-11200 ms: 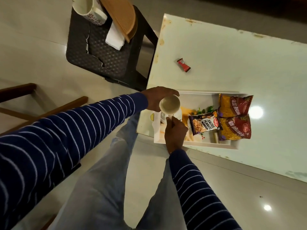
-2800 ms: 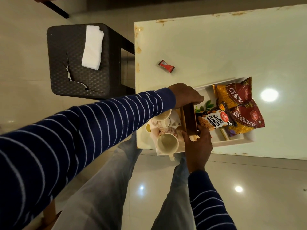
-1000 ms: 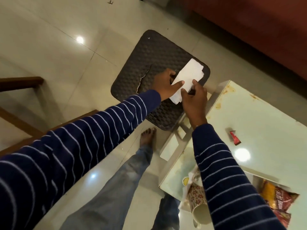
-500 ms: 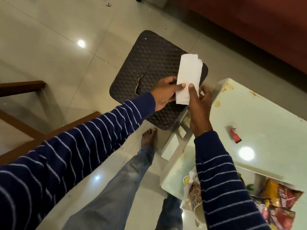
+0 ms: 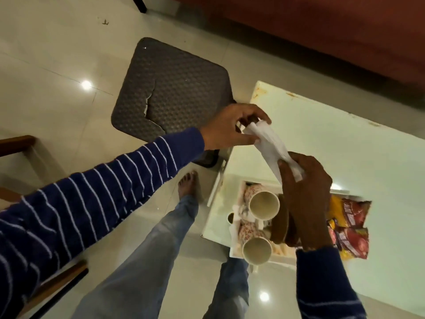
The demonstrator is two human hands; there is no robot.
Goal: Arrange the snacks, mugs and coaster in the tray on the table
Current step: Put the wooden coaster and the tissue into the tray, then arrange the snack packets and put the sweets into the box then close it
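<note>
The napkin (image 5: 270, 147) has come off the stool (image 5: 174, 88); both hands, left hand (image 5: 232, 128) and right hand (image 5: 305, 192), pinch its ends above the tray (image 5: 239, 249), whose middle the right hand hides.

The folded napkin (image 5: 270, 147) at the centre of the frame looks like thin white paper, matt and creased. The stool (image 5: 174, 88) at upper centre has a dark plastic seat with an embossed woven texture and a crack. The bench (image 5: 345, 146) at right has a pale, glossy top with rust-coloured chips along its edges. The mugs (image 5: 263, 204) at lower centre look like glazed ceramic with smooth cream insides. The snack packets (image 5: 351, 226) at lower right are shiny printed plastic film. The floor (image 5: 46, 65) is glossy polished tile reflecting lights. Both sleeves (image 5: 92, 192) are soft striped knit cloth.
</note>
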